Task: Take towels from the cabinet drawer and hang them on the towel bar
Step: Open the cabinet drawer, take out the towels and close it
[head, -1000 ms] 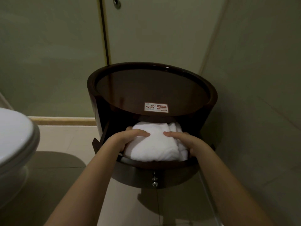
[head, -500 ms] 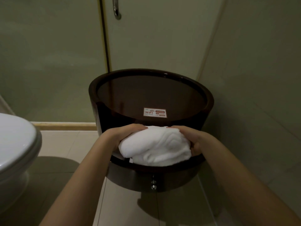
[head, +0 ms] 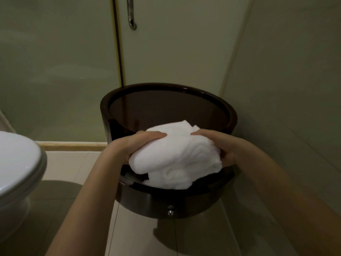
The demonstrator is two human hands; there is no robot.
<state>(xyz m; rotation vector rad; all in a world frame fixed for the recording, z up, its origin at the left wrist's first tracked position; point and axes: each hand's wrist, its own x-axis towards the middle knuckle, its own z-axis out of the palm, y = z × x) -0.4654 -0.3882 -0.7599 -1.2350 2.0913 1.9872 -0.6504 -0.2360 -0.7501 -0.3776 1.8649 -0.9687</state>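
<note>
Head view crops the toilet [head: 18, 163] at the left edge and cuts the glass door's handle [head: 131, 15] off at the top. One round dark cabinet [head: 166, 100] stands in the corner, its open drawer [head: 166, 202] mostly hidden beneath a white towel bundle [head: 177, 156]; how many towels it holds is unclear. Two hands grip it just above the drawer: left hand [head: 132, 145] and right hand [head: 219, 146], fingers curled into the cloth.
</note>
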